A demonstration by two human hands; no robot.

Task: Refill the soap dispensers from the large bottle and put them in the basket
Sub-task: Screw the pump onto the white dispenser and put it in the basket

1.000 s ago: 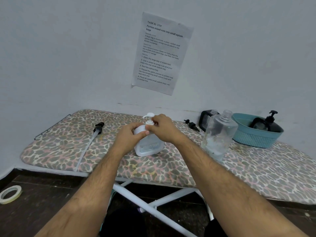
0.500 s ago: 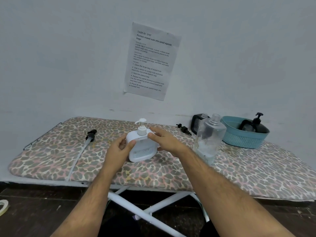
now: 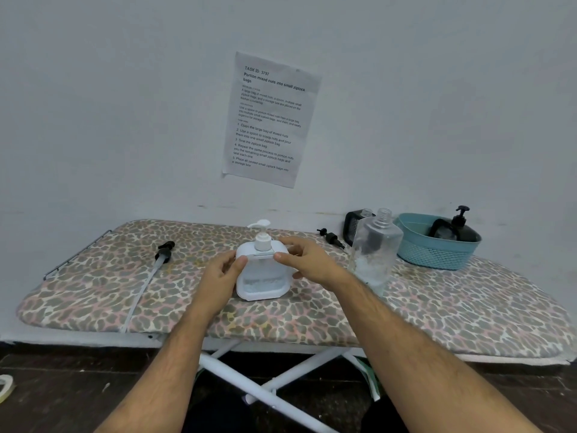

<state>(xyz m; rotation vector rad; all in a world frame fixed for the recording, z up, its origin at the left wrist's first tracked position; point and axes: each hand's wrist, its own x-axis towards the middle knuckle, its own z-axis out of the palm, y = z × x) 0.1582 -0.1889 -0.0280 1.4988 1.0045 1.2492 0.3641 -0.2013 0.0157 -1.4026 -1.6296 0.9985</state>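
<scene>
A roll of tape (image 3: 5, 387) is seen on the dark floor at far left. A leopard-print tabletop (image 3: 437, 307) is set against a grey wall. On its left part a loose black pump with a long tube (image 3: 149, 276) is laid. At the centre a white soap dispenser (image 3: 261, 270) is stood upright, its pump fitted. It is gripped at its left shoulder by the left hand (image 3: 218, 279), and pinched at its right shoulder by the right hand (image 3: 307, 260). A printed sheet (image 3: 270, 118) is stuck on the wall above. Further right, a second loose pump (image 3: 331, 237), an uncapped clear bottle (image 3: 373, 254) and a black container (image 3: 352, 226) are seen. At far right a black dispenser (image 3: 454, 229) is held in a teal basket (image 3: 434, 248).
</scene>
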